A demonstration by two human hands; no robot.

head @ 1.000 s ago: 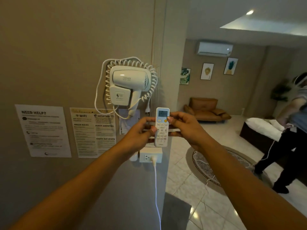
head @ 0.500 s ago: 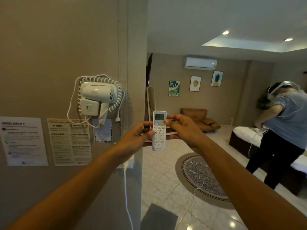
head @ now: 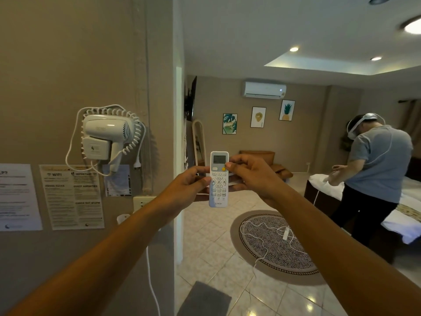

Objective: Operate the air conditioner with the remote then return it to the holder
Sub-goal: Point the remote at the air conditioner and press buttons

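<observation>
I hold a white remote (head: 218, 188) upright at arm's length with both hands. My left hand (head: 189, 185) grips its left edge, thumb on the side of the keypad. My right hand (head: 252, 176) grips the right edge, and its thumb rests on the round yellow button under the small screen. The white air conditioner (head: 264, 89) hangs high on the far wall, with a small blue light on its right end. No remote holder is visible.
A wall-mounted hair dryer (head: 107, 135) and paper notices (head: 71, 197) are on the wall at left, by a socket (head: 142, 201) with a white cable. A person (head: 376, 179) stands by the bed (head: 407, 215) at right. A round rug (head: 273, 245) lies on the tiled floor.
My view has swung right, so the wall and hair dryer slid left and the room opened up. My right thumb has moved up onto the yellow button. Both hands still hold the remote.
</observation>
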